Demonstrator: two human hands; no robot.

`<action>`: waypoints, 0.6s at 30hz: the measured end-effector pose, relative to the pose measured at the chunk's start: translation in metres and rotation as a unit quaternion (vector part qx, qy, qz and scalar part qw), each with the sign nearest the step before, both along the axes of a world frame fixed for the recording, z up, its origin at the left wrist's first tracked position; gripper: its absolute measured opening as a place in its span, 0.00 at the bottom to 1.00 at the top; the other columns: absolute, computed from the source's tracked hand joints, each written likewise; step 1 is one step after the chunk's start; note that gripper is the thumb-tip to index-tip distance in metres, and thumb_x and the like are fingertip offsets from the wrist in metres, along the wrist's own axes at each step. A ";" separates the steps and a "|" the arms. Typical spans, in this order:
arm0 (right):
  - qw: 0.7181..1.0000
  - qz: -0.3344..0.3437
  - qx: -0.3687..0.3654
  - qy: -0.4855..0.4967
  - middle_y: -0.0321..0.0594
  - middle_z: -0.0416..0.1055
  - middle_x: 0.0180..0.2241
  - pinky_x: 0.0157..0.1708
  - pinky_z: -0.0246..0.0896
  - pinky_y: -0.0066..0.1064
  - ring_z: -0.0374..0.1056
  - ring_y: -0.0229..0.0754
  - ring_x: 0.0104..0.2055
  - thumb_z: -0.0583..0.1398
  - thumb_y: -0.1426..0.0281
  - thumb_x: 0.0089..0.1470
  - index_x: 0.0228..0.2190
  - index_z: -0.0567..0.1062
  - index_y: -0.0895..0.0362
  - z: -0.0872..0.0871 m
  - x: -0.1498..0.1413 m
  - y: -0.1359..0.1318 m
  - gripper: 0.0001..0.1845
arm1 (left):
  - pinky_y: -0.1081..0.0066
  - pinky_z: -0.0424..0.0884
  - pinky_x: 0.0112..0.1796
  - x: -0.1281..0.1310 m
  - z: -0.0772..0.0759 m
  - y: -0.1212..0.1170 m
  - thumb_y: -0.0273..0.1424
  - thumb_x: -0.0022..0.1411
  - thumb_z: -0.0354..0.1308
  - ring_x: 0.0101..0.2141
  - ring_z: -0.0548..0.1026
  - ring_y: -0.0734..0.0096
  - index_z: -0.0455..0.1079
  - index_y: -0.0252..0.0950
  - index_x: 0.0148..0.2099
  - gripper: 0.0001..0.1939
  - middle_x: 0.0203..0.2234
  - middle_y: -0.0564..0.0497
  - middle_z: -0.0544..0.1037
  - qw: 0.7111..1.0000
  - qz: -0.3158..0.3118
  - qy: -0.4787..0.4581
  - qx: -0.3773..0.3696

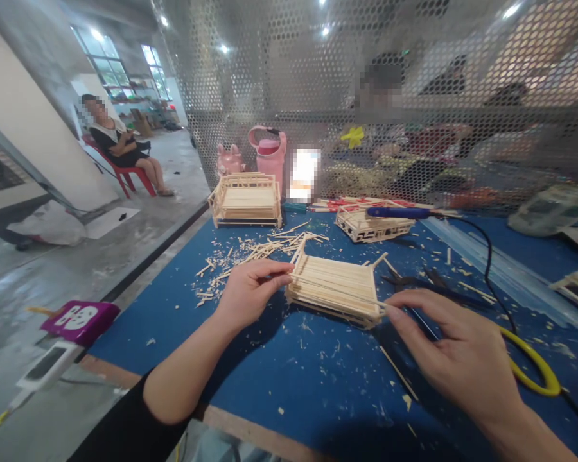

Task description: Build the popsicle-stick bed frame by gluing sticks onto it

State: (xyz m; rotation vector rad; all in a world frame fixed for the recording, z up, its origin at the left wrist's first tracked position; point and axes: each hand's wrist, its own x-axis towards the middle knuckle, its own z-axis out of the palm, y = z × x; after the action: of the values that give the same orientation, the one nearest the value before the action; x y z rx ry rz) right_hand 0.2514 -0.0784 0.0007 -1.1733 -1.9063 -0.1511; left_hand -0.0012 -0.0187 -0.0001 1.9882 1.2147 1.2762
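Observation:
A small model of thin wooden sticks (340, 268), with a slatted top, stands on the blue tabletop between my hands. My left hand (248, 295) pinches the left end of a thin wooden stick (337, 290) between thumb and fingers. At the other end, my right hand (455, 350) grips the same stick near the model's right front corner. The stick spans the slatted top along its front side; whether it touches the slats I cannot tell. Cut stick pieces (264, 250) and shavings lie behind my left hand.
A taller stick model (245, 200) stands at the back left, a smaller one (373, 224) at the back right. Over the latter lies a blue-handled tool (399, 212) with a black cord. A yellow loop (534, 366) sits beside my right hand. A person (120, 144) sits far left.

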 end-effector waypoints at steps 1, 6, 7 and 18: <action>1.000 -0.003 0.001 0.002 0.36 0.75 0.26 0.29 0.66 0.26 0.72 0.38 0.27 0.56 0.70 0.55 0.28 0.72 0.54 -0.001 0.000 0.000 0.06 | 0.71 0.75 0.36 0.000 0.000 0.000 0.27 0.53 0.62 0.32 0.79 0.70 0.79 0.41 0.34 0.06 0.31 0.53 0.83 1.000 0.002 0.001 0.007; 1.000 -0.003 0.001 0.011 0.37 0.76 0.26 0.29 0.67 0.25 0.73 0.38 0.27 0.56 0.69 0.56 0.29 0.73 0.54 -0.005 0.000 0.001 0.07 | 0.72 0.75 0.35 0.001 -0.001 -0.001 0.26 0.53 0.62 0.31 0.79 0.71 0.79 0.41 0.33 0.06 0.29 0.54 0.83 1.000 0.010 0.000 0.023; 1.000 0.000 0.001 0.011 0.37 0.76 0.27 0.29 0.68 0.25 0.73 0.38 0.28 0.56 0.69 0.56 0.30 0.73 0.55 -0.007 0.001 0.001 0.07 | 0.72 0.76 0.35 0.001 -0.001 -0.001 0.26 0.53 0.62 0.30 0.80 0.71 0.79 0.42 0.32 0.06 0.29 0.54 0.83 1.000 0.013 -0.001 0.026; 0.999 -0.025 0.040 0.025 0.37 0.78 0.28 0.30 0.71 0.30 0.75 0.41 0.29 0.57 0.67 0.57 0.31 0.75 0.52 -0.017 0.005 0.000 0.07 | 0.71 0.77 0.35 0.000 0.000 0.000 0.27 0.53 0.62 0.30 0.80 0.70 0.79 0.42 0.33 0.06 0.29 0.54 0.83 0.999 0.018 0.017 0.048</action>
State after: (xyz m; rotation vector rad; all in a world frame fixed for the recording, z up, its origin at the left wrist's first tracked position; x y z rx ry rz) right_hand 0.2568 -0.0787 -0.0166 -1.1603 -1.8121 -0.2217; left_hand -0.0010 -0.0186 0.0001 2.0727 1.2325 1.3467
